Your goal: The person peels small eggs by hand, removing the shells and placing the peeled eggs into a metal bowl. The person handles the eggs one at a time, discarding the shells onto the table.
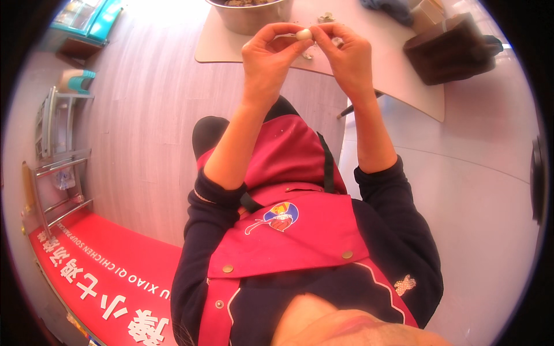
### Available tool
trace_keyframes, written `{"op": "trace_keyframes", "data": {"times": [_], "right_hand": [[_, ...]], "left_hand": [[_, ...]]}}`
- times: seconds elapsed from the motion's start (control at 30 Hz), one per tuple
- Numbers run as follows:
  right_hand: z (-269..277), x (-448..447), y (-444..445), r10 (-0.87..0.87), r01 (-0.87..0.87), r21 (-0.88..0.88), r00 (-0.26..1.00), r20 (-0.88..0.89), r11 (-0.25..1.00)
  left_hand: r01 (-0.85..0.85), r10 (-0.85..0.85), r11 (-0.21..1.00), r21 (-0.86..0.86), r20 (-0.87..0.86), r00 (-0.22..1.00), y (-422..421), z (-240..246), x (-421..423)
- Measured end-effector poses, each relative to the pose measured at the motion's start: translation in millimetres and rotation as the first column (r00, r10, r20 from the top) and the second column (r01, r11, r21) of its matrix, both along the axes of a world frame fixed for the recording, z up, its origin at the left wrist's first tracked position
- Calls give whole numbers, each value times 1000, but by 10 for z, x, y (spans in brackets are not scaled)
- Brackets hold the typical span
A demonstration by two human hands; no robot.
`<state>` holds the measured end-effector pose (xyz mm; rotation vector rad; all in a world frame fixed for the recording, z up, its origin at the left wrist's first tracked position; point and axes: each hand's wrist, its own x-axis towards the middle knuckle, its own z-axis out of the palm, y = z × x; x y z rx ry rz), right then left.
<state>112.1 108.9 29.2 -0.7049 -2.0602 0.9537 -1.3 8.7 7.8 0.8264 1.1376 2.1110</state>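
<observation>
A small pale egg [304, 34], smooth and whitish, is held over the near edge of the table. My left hand [272, 56] grips it between thumb and index finger. The fingertips of my right hand [346, 54] meet at the egg's right side; whether they pinch a bit of shell cannot be told. Bits of eggshell [326, 17] lie on the table behind and below the hands. Just left of them stands a steel pot [253, 16] with brown, rounded things inside.
The light table [402, 82] bears a dark brown box or bag [450, 52] at right and a dark cloth [387, 9] at the back. One table leg [346, 112] shows below. Metal-framed racks [65, 125] stand at left, near a red printed mat [117, 268] on the floor.
</observation>
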Motion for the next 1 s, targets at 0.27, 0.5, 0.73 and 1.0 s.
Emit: {"op": "trace_keyframes", "data": {"times": [0.27, 0.5, 0.73, 1.0], "right_hand": [[-55, -18, 46, -123, 134, 176, 990, -69, 975], [-50, 13, 136, -186, 198, 238, 980, -71, 951], [-113, 55, 252, -183, 164, 425, 983, 4, 890], [-12, 55, 180, 49, -32, 103, 984, -172, 994]], "left_hand": [[133, -122, 990, -47, 192, 974, -28, 68, -48], [304, -334, 942, 140, 438, 835, -29, 17, -152], [330, -406, 914, 238, 516, 754, -20, -24, -171], [420, -498, 867, 268, 445, 744, -47, -76, -210]]}}
